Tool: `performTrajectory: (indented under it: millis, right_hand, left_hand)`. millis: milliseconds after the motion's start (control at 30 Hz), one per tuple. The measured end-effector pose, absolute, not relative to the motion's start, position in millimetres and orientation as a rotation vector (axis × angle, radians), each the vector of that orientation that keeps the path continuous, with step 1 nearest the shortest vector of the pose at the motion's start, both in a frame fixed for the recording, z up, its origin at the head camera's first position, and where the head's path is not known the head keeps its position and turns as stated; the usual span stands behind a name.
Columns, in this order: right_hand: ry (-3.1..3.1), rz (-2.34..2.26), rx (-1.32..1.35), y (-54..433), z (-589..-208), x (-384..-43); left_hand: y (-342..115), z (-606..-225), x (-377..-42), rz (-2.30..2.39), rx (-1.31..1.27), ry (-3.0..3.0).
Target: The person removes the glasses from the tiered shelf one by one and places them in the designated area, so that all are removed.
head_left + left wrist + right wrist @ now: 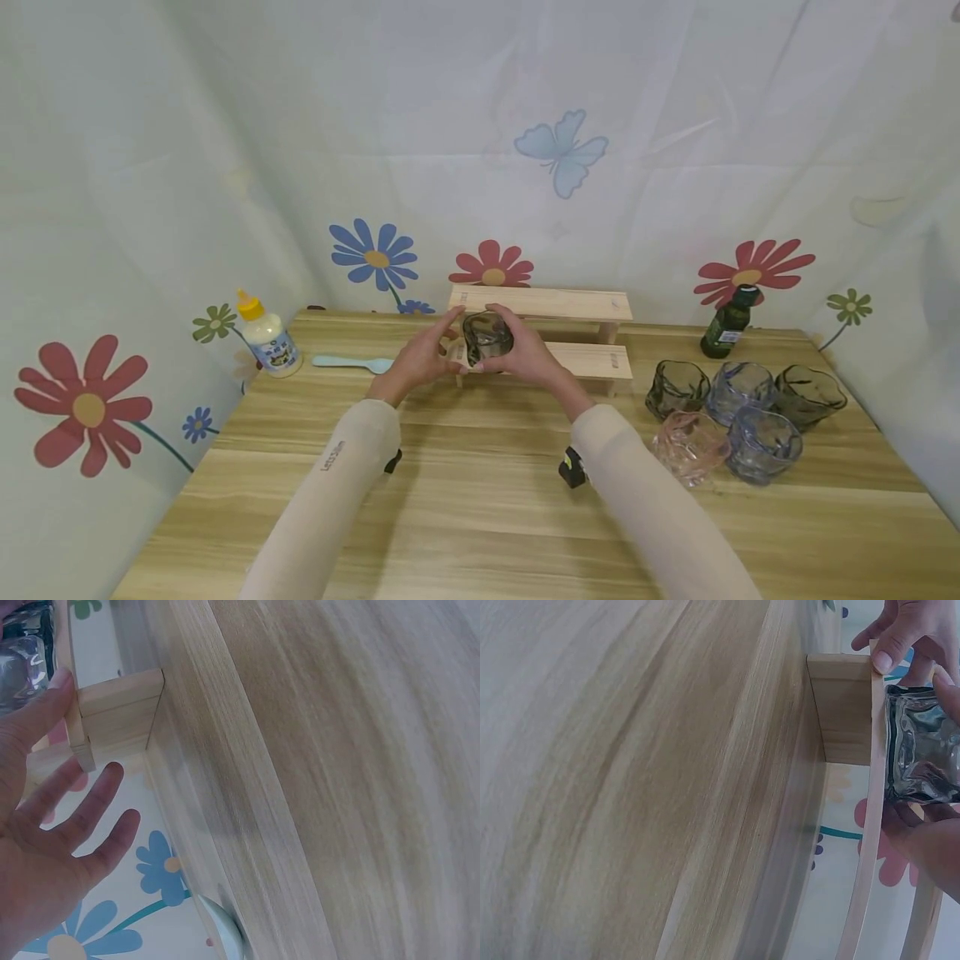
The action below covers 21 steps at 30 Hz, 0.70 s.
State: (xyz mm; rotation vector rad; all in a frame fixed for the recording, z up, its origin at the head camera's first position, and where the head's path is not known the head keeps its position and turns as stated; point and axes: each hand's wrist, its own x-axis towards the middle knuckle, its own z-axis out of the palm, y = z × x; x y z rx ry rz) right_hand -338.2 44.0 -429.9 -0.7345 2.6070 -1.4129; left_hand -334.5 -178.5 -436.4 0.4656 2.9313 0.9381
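Observation:
A dark grey glass (488, 337), wavy-sided, sits at the left end of the lower board of a two-step wooden rack (581, 360). My right hand (528, 358) grips it, thumb across its front and fingers round its right side. In the right wrist view, the glass (922, 746) is against the board's top face. My left hand (422, 354) is at the rack's left end, with its thumb touching the board's front edge. The left wrist view shows the other fingers (94, 799) of that hand spread loosely beside the board.
Several tinted glasses (738, 392) stand grouped at the right, with a green bottle (727, 325) behind them. A pale blue spoon (352, 362) lies left of the rack. Farther left stands a yellow-capped bottle (272, 343). A flowered curtain (637, 208) hangs behind the wooden table (480, 517).

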Motion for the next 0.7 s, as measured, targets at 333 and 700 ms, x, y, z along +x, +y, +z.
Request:
performTrajectory:
  millis: [333, 700]
  right_hand:
    - [2.649, -1.391, -0.726, 42.5, -429.2, -335.0]
    - [2.700, -1.403, -0.698, 43.3, -432.5, -333.0]
  left_hand:
    - [-179.5, -439.5, -335.1, 0.950, 0.475, 2.926]
    - [-178.9, -437.0, -334.1, 0.954, 0.460, 2.924]
